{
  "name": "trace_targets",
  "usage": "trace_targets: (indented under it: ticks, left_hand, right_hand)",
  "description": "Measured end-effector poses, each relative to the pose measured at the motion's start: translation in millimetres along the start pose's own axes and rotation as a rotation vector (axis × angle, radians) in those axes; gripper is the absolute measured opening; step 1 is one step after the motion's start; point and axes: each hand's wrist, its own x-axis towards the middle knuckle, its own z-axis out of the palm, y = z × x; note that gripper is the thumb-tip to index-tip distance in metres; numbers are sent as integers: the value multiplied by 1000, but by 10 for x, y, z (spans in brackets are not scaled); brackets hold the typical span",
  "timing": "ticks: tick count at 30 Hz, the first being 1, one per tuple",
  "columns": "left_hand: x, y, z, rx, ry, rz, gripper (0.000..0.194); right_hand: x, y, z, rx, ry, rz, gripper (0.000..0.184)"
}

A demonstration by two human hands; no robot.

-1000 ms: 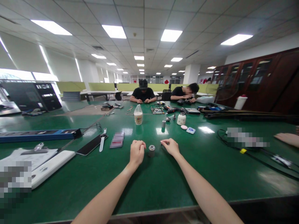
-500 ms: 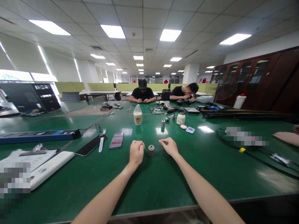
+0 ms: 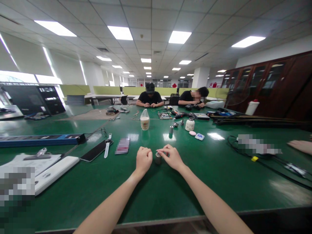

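Observation:
A small grey metal cylinder stands upright on the green table in front of me, between my two hands. My left hand rests on the table just left of it, curled into a fist; whatever may be inside is hidden. My right hand reaches in from the right, thumb and forefinger pinched at the cylinder's top. Anything between those fingertips is too small to make out, and they partly cover the top. Farther back stands a second metal cylinder.
Beyond are a bagged cup, a white jar and a circuit board. To the left lie a watch, a phone and a clipboard. Black cables lie right. Two people sit opposite; another hand rests far right.
My right hand has moved left, from beside the cylinder to its top, with the fingers pinched. The left hand stays in a fist beside it.

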Motion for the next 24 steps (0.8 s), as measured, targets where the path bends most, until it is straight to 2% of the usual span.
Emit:
trace_targets:
  ticks: [7,13,19,21,24]
  left_hand:
    - [-10,56,-14,-129,-95,21,17]
    - [-3,66,28,-143,-93,28,16]
    - [48,67,42,-192,-143,-48,12]
    - [79,73,25,-197,-137,-39,14]
    - [141,18,-26,-178,-70,-38,20]
  right_hand:
    - [1,-39,-62,18,116,54,29]
    - [-18,-70,-38,-27,101,63,25]
    - [-22,-43,-8,0,129,96,26]
    - [-17,-15,5,41,129,109,28]
    - [-10,13,23,79,120,115,31]
